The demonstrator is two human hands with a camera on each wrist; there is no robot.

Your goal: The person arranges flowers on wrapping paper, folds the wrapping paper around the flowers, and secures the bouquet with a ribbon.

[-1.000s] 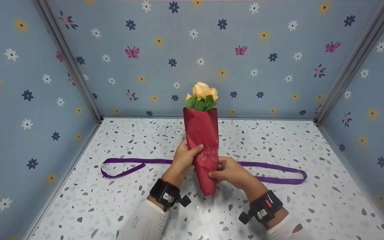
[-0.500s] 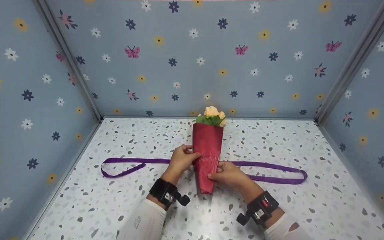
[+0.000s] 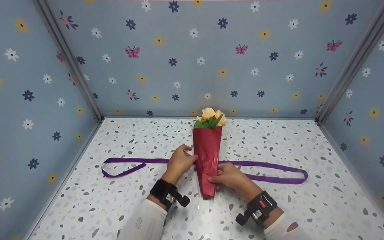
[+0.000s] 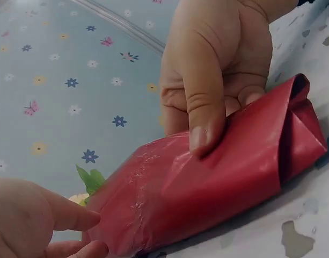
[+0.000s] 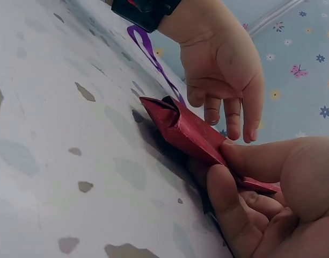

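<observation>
A bouquet of pale orange roses (image 3: 208,113) with green leaves stands out of a red paper wrap (image 3: 207,146), narrow end toward me. My right hand (image 3: 231,175) pinches the wrap's lower right side, thumb on top and fingers beneath, as the right wrist view shows. My left hand (image 3: 180,161) is at the wrap's left edge, fingers loosely extended; the left wrist view shows its fingertips (image 4: 92,217) beside the paper, contact unclear. A purple ribbon (image 3: 265,164) stretches crosswise on the table, its middle hidden by the bouquet.
The ribbon's left end (image 3: 123,173) loops back on the speckled white table (image 3: 138,136). Blue floral panels (image 3: 198,50) stand behind and at both sides, joined by grey corner rails (image 3: 68,56). A camera band sits on each wrist.
The bouquet has come down toward the table and nearer, over the ribbon. My left hand has loosened from the wrap and shifted slightly left; the right hand keeps its pinch.
</observation>
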